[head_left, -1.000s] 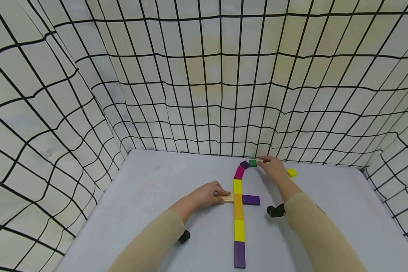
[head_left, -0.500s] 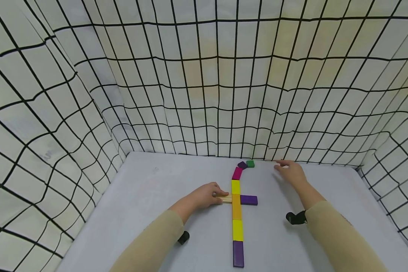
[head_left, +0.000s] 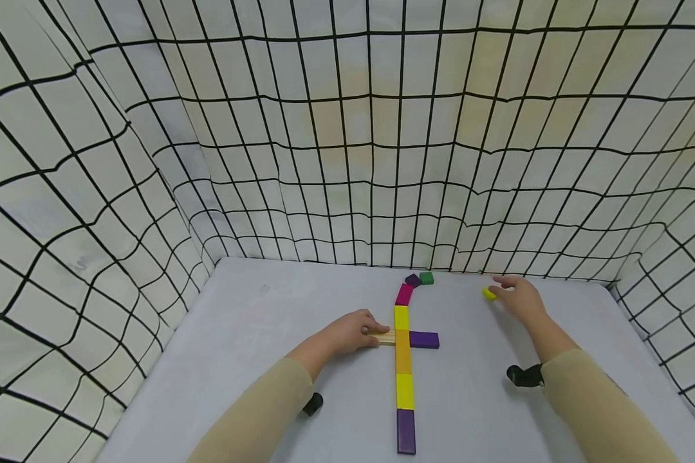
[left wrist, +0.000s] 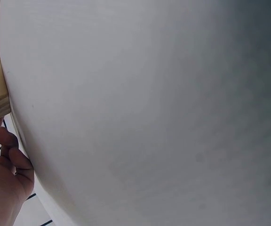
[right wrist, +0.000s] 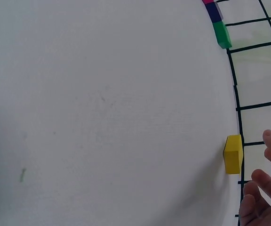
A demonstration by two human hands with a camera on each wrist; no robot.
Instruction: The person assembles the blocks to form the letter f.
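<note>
My left hand (head_left: 347, 333) pinches a plain wooden block (head_left: 387, 337) between thumb and fingers. That block lies against the left side of an orange block (head_left: 402, 352) in a column of blocks. At the far right of the table, my right hand (head_left: 521, 298) is beside a loose yellow block (head_left: 489, 293), partly covered in the head view. In the right wrist view a gap shows between the yellow block (right wrist: 233, 154) and the loosely bent fingers (right wrist: 262, 183). A green block (head_left: 426, 278) ends the curved top of the row, beside a dark purple block (head_left: 413, 280).
The column also has a magenta block (head_left: 404, 294), yellow blocks (head_left: 405, 391) and a purple block (head_left: 406, 431) at its near end. Another purple block (head_left: 424, 339) sticks out right. A black-lined white cloth (head_left: 347, 161) rises behind the white table (head_left: 301, 283).
My right hand has moved right, away from the green block to the loose yellow block. The left hand keeps its place on the wooden block. The view has shifted slightly.
</note>
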